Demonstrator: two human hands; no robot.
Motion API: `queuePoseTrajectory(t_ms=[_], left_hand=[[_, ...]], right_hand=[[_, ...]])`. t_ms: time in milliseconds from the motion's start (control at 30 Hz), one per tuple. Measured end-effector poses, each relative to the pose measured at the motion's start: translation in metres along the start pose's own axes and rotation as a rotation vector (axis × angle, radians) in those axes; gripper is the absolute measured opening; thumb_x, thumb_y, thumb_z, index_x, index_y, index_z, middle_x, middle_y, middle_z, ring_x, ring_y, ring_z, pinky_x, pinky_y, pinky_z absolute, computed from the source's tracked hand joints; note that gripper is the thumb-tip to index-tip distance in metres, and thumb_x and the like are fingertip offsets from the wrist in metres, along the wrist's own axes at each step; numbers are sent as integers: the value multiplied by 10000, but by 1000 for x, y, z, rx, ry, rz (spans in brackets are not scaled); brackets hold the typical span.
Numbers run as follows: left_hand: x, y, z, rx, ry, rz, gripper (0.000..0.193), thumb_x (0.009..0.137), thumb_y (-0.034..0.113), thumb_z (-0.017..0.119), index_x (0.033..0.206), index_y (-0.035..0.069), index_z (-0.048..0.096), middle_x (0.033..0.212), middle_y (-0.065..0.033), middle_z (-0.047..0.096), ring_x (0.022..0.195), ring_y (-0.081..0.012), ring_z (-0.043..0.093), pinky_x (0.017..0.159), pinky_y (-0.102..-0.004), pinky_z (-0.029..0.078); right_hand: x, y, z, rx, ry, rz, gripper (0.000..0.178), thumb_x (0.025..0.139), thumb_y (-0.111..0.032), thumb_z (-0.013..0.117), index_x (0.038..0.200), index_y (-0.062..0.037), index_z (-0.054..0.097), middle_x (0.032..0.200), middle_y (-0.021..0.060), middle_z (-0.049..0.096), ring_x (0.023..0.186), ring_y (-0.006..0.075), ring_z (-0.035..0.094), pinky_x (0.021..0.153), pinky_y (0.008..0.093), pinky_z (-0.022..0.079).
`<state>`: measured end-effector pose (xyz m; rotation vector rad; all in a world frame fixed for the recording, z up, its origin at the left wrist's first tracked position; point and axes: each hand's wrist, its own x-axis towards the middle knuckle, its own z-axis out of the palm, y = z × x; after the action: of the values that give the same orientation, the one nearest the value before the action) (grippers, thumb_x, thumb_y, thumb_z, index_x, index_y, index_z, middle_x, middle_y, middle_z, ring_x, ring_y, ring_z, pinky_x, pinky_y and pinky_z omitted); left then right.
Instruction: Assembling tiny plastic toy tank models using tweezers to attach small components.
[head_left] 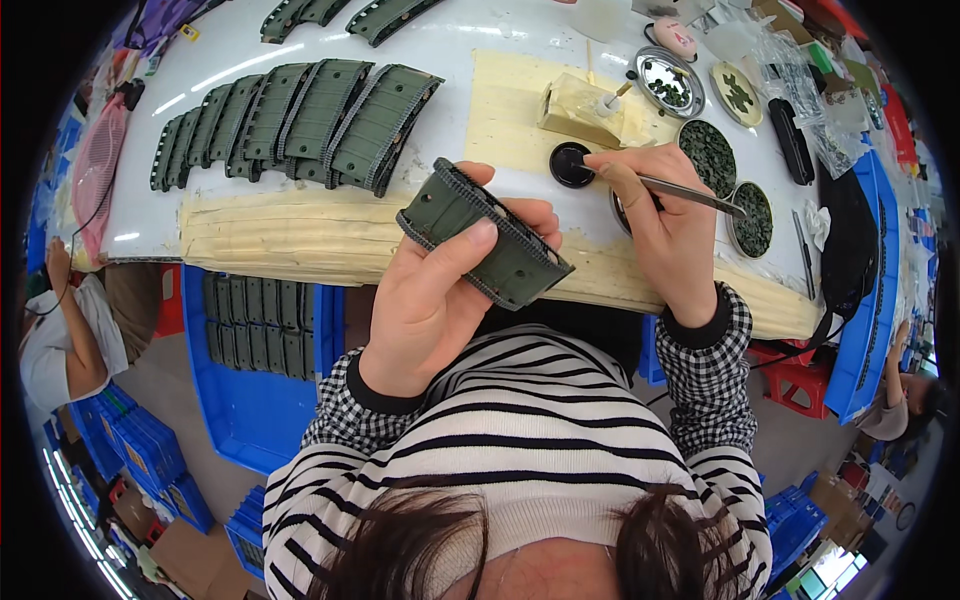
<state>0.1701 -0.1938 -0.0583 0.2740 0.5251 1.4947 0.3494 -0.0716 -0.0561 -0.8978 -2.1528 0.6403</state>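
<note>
My left hand (425,290) grips a dark green curved plastic part (518,272) with ridged, toothed edges, its thumb across the outer face and the fingers behind. The part is tilted just above the table's near edge. In my right hand (668,215) are metal tweezers (690,192), whose tip reaches a small round black dish (571,158). Whether the tip holds anything is too small to tell. Close to the right hand stand two bowls of small dark green pieces, one larger bowl (708,160) and one smaller bowl (752,222).
A row of similar green parts (265,120) lies on the white table at left. A wrapped yellowish block (585,112) and a metal plate (668,80) stand beyond the dish. Below at left, a blue crate (255,425) holds more parts. Other people (75,330) sit at both sides.
</note>
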Motion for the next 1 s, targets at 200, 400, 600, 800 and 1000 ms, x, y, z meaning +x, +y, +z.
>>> queuePoseTrajectory(t_ms=[200, 400, 600, 800, 1000], left_hand=[[-1, 4, 8, 104, 96, 71, 364, 980, 123, 429, 1337, 107, 360, 1284, -254, 522, 1129, -266, 581, 955, -444, 500], [6, 6, 12, -52, 196, 59, 405, 940, 66, 517, 1304, 123, 348, 1244, -236, 543, 1051, -247, 625, 855, -378, 567], [6, 1, 17, -63, 263, 57, 404, 924, 58, 543, 1305, 69, 408, 1150, -162, 577, 1131, -227, 579, 910, -361, 545], [7, 0, 16, -79, 270, 32, 392, 922, 74, 558, 1291, 53, 426, 1143, -159, 581, 1100, -220, 590, 906, -346, 539], [8, 0, 15, -105, 260, 18, 381, 919, 72, 564, 1277, 45, 437, 1137, -175, 587, 1089, -224, 595, 916, -343, 533]], right_hand=[[1, -9, -9, 116, 66, -23, 109, 866, -70, 629, 921, -31, 715, 832, 51, 684, 737, 184, 543, 689, 297, 424], [-11, -36, -27, 374, 39, -234, 152, 877, -70, 589, 955, 16, 688, 903, 126, 672, 828, 224, 611, 770, 319, 472], [-16, -40, -19, 463, -50, -170, 160, 867, -43, 596, 990, 22, 675, 1007, 168, 669, 880, 230, 635, 794, 305, 501], [-16, -40, -17, 462, -58, -160, 155, 853, -43, 620, 983, 12, 685, 994, 149, 684, 869, 209, 627, 775, 291, 501], [-15, -41, -16, 415, -53, -155, 149, 852, -67, 637, 970, 0, 697, 983, 131, 688, 862, 203, 626, 767, 291, 502]])
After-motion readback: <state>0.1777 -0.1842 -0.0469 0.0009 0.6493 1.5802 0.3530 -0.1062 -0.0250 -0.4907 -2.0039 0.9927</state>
